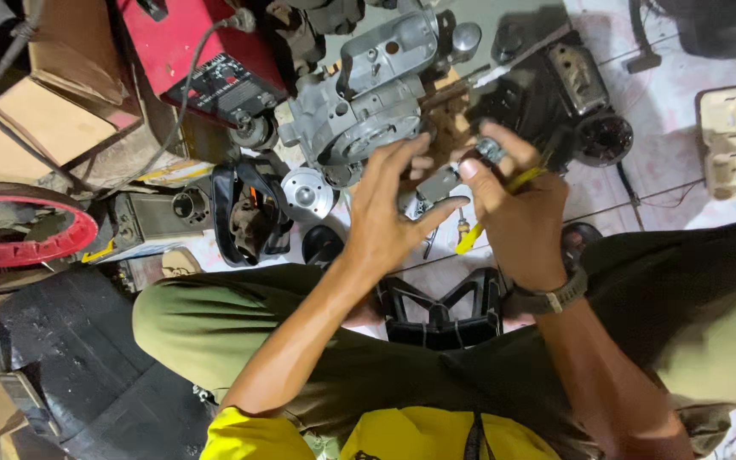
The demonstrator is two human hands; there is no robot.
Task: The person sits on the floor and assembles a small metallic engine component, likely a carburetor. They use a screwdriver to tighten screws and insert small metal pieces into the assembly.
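Both hands meet just above the knees over a small grey metal part [438, 183]: the left hand [393, 209] is spread wide with fingers extended, its thumb against the part, while the right hand [513, 204] pinches a small dark round piece [489, 150] at thumb and fingertips and has a yellow-handled tool [504, 192] passing under the palm. One black plastic stool [440, 311] shows between the legs; beyond the hands one grey cast engine casing [368, 94] stands on the floor, one round silver cover [307, 192] to its left. Farthest off lie one red machine [185, 43] bearing a dark rectangular label [219, 81], one brown cardboard box [44, 111] at left and one pale egg-carton tray [733, 140] at right
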